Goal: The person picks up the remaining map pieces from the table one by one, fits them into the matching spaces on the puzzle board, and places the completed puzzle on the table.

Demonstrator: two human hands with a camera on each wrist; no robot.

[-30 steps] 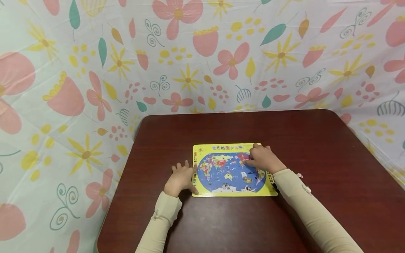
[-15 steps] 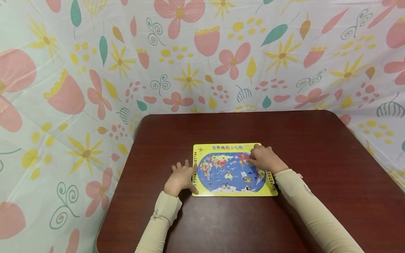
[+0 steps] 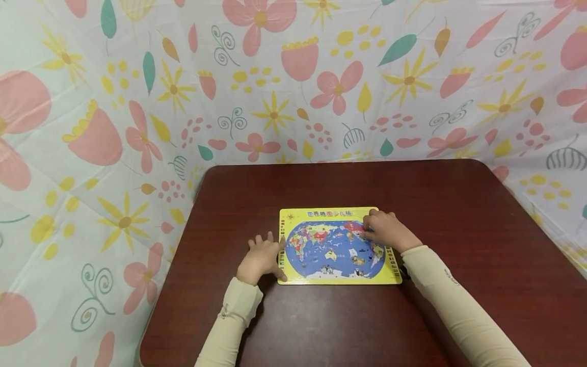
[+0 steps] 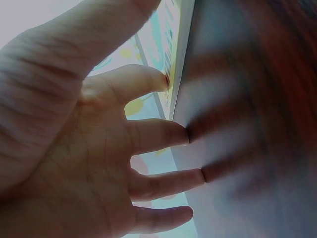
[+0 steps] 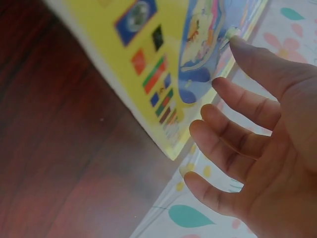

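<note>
A yellow-bordered world map board [image 3: 339, 280] with a blue oval map and printed title lies flat on the table. Beside its left edge my left hand [image 3: 261, 260] rests with spread, straight fingers. In the left wrist view the index fingertip [image 4: 161, 82] meets the board's edge, and other fingertips touch the tabletop. Over the board's upper right part is my right hand [image 3: 387, 232], thumb at the map and fingers loosely bent. The right wrist view shows the thumb [image 5: 247, 54] on the map near a small pale greenish spot, too blurred to identify. Nothing is visibly gripped.
The dark red-brown table [image 3: 330, 326] has rounded far corners. A flower-printed cloth [image 3: 293, 102] hangs behind it and along the left side. A small dark thing [image 3: 404, 272] shows at the board's right edge, partly hidden by the right sleeve [image 3: 435, 275].
My right hand has shifted slightly to the right over the board, its wrist and sleeve moving with it. The left hand and the board stay where they were.
</note>
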